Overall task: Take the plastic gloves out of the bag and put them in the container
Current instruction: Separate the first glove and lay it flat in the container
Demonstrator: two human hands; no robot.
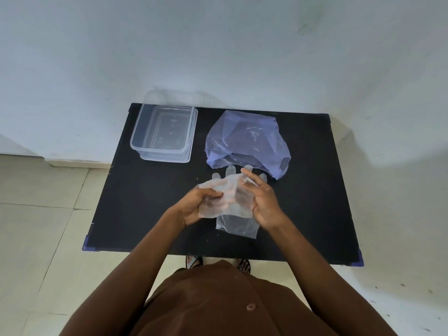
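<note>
A translucent plastic glove [226,197] is held above the black table [150,202], its fingers pointing away toward the bag. My left hand [197,206] pinches its left edge. My right hand [263,202] holds its right side with the fingers spread. A second clear glove [236,227] lies flat on the table just below my hands. The crumpled blue plastic bag [244,141] rests at the back right, its opening facing me. The clear rectangular container [164,133] stands open and empty at the back left.
The container sits on what looks like its clear lid [167,157]. The table stands against a white wall [218,44]. Tiled floor [43,214] lies to the left and my sandalled feet [218,261] show under the near edge.
</note>
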